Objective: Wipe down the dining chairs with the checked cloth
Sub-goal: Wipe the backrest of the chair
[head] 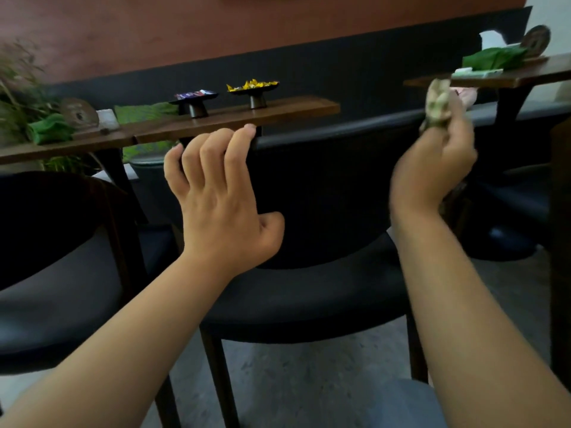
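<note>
A black dining chair with a curved backrest and padded seat stands straight ahead of me. My left hand reaches to the left end of its backrest, the fingertips hooked over the top edge. My right hand grips the bunched checked cloth and holds it against the right end of the same backrest's top rail. Much of the cloth is hidden inside my fist. A second black chair stands at the left.
Behind the chairs runs a long wooden table with two black pedestal dishes of wrapped sweets, green napkins and a plant at the far left. Another wooden table stands at the upper right. Grey floor shows below.
</note>
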Motion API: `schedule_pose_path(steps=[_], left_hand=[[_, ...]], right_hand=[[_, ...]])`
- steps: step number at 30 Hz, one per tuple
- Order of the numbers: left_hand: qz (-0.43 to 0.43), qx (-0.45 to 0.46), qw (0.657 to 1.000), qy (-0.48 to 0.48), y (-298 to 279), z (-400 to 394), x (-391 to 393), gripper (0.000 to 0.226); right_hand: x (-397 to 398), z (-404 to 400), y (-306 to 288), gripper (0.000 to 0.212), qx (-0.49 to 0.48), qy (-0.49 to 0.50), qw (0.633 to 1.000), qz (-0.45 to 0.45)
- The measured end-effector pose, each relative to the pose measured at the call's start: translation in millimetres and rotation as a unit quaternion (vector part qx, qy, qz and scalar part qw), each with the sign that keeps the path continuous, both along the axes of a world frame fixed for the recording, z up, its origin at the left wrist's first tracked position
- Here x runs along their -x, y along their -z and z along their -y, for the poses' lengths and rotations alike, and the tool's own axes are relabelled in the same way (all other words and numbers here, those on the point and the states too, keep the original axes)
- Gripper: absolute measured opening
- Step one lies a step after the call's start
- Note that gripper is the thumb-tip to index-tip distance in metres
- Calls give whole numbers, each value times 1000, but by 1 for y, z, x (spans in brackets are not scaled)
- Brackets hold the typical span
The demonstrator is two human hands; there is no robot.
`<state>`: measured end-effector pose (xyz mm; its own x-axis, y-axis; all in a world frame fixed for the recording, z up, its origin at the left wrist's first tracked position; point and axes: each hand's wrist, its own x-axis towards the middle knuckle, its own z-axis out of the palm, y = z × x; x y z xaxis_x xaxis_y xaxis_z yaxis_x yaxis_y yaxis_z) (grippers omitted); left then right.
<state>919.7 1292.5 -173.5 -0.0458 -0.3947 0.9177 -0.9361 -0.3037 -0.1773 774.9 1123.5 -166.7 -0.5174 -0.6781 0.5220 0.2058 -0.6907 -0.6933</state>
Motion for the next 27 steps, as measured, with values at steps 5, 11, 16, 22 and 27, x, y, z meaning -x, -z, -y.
schedule_pose_path(steps=[5, 11, 16, 22, 27], left_hand=[[4, -7, 1000, 24, 0, 0, -5, 88], [20, -131, 986, 105, -18, -29, -35, 89], [11, -183, 976, 117, -26, -39, -55, 91], [-63, -153, 974, 155, -22, -39, -60, 87], [-127, -131, 975, 128, -19, -46, -74, 77]], right_hand=[[-26, -44, 21, 44, 161, 95, 976, -108], [-41, -38, 138, 41, 532, 68, 630, -562], [-18, -26, 105, 35, 610, 62, 486, -622], [-30, -57, 23, 29, 574, 127, 678, -440], [-34, -44, 79, 28, 636, 100, 446, -622]])
